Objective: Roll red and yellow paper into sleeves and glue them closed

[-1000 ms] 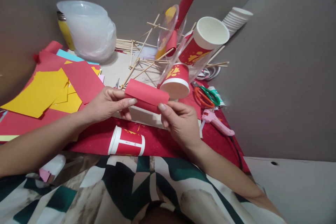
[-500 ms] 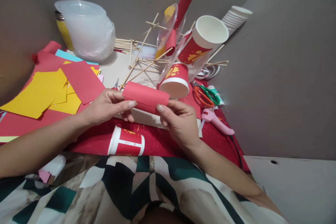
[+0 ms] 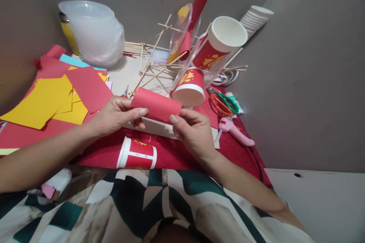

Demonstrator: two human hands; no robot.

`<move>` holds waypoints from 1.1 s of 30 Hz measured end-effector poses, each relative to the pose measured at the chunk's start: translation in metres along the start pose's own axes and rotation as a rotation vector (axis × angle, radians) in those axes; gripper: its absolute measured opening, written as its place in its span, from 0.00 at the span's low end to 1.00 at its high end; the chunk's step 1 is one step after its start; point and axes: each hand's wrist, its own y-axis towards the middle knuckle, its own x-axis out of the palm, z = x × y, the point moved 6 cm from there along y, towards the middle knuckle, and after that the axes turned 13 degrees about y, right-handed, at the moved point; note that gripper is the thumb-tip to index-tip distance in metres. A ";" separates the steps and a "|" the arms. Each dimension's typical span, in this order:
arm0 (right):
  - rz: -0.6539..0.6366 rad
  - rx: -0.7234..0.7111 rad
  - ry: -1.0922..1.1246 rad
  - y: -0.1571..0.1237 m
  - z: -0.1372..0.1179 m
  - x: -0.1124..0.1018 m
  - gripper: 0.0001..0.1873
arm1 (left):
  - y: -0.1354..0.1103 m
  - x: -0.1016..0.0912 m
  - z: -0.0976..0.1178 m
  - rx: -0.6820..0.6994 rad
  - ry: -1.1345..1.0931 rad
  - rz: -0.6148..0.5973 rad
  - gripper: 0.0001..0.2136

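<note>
Nearest to us, a patterned cloth (image 3: 137, 201) filled the bottom of the view, and just beyond it a paper cup (image 3: 137, 155) lay on its side on the red cover (image 3: 98, 150). Past the cup we had the curled red paper (image 3: 156, 102) up in the air, above the near edge of a pale board (image 3: 128, 67). Our right hand (image 3: 196, 133) was clamped on its lower right corner, thumb in front and a finger behind; our left hand (image 3: 119, 114) closed on the left end, thumb over the lower edge.

We judged the paper to be light and thin, stiff enough to keep a curve but likely to spring flat if let go. A hard pinch in the middle would probably crease it, so the ends and the loose lower edge seemed the best places to hold.

We could not see the inside of the curl or most of the fingers behind it. A metal tip (image 3: 126, 90) poked up behind our left hand, its lower part covered. Farther back, the two joined cups (image 3: 209, 57) blocked part of the stick frame (image 3: 156, 46), so we could not make out how they were attached, and cloudy plastic bowls (image 3: 91, 34) partly hid a yellow jar (image 3: 68, 34)
</note>
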 end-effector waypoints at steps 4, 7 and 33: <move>0.001 -0.012 -0.077 0.000 -0.001 -0.001 0.16 | 0.000 0.000 0.001 0.008 0.016 0.017 0.11; -0.010 0.005 -0.081 0.001 0.001 -0.001 0.13 | 0.000 -0.001 0.003 0.042 0.041 0.032 0.09; -0.111 0.357 0.487 -0.001 0.001 0.001 0.29 | -0.008 -0.031 0.018 0.228 -0.052 0.302 0.12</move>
